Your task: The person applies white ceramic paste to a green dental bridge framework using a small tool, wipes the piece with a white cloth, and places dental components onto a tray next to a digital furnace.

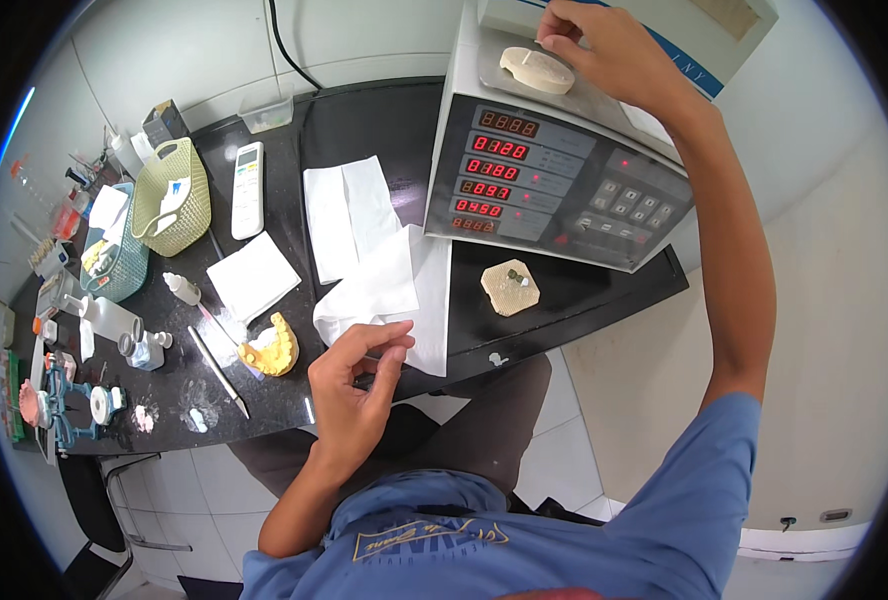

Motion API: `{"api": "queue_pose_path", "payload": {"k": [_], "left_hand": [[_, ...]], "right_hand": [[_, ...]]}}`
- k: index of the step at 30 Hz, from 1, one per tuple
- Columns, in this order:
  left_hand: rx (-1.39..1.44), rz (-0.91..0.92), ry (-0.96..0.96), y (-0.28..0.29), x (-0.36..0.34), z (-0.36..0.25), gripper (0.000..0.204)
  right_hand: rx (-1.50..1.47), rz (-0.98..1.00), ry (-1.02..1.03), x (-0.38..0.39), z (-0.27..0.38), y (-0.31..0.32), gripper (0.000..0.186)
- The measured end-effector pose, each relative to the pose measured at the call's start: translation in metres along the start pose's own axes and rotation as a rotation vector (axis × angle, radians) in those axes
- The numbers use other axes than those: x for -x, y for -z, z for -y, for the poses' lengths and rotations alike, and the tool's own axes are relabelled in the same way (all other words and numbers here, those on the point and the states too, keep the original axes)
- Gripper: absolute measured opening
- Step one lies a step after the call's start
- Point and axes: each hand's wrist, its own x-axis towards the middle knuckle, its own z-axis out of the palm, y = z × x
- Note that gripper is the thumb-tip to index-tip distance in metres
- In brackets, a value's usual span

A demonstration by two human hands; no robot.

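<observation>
free: dark counter point(364, 120) centre | blocked: furnace point(554, 180) right, baskets point(174, 200) left

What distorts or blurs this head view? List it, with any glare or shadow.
Head view: fisheye bends the black counter edges and wall tile lines toward the rim, with a dark vignette ringing the frame; the furnace's red digit displays glow legibly; both hands, left and right, look sharp; soft, even light, faint shadows, mild sheen on the counter.

A grey slanted control panel point(554, 190) with five rows of red digit displays is seen on the machine at the desk's right end. A small dark carton point(167, 122) stands at the desk's back-left, beside a green basket point(176, 200).
</observation>
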Motion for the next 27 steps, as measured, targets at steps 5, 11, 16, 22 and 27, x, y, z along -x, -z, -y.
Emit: {"api": "queue_pose_path", "payload": {"k": [5,11,16,22,27], "left_hand": [[0.012,-0.028,-0.019,-0.002,-0.002,0.001,0.024],[0.015,0.015,-0.011,-0.001,-0.003,0.003,0.020],[0.012,-0.002,-0.022,-0.003,-0.007,-0.003,0.021],[-0.004,-0.047,-0.033,-0.002,-0.008,0.000,0.022],[0.059,-0.059,-0.099,-0.019,-0.007,-0.004,0.028]], "right_hand": [[-0.081,-0.013,-0.048,-0.001,0.014,0.011,0.017],[-0.086,-0.026,0.089,-0.001,0.006,0.002,0.018],[-0.188,0.034,0.020,-0.004,0.005,-0.001,0.018],[-0.158,-0.135,-0.022,-0.005,0.022,0.005,0.017],[-0.225,-0.257,0.009,0.085,0.072,-0.001,0.014]]}}
